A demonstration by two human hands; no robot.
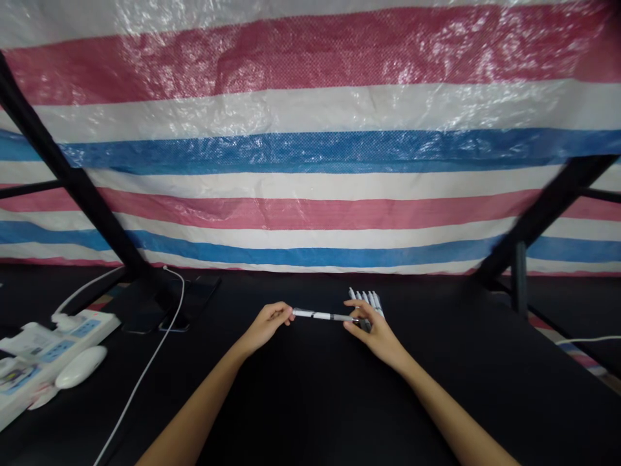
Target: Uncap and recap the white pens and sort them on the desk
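A slim white and grey pen [321, 316] is held level between both hands above the black tabletop [310, 401]. My left hand [266, 325] pinches its left end with closed fingers. My right hand [372, 331] pinches its right end, thumb and fingers closed on it. Just behind my right hand lies a row of several similar white pens [369, 299], side by side on the table.
A white power strip [58, 340] with plugs sits at the left, with a white mouse-like object [80, 375] and a white cable [145, 369] trailing forward. A dark phone [177, 317] lies near black frame legs. A striped tarp [310, 162] hangs behind.
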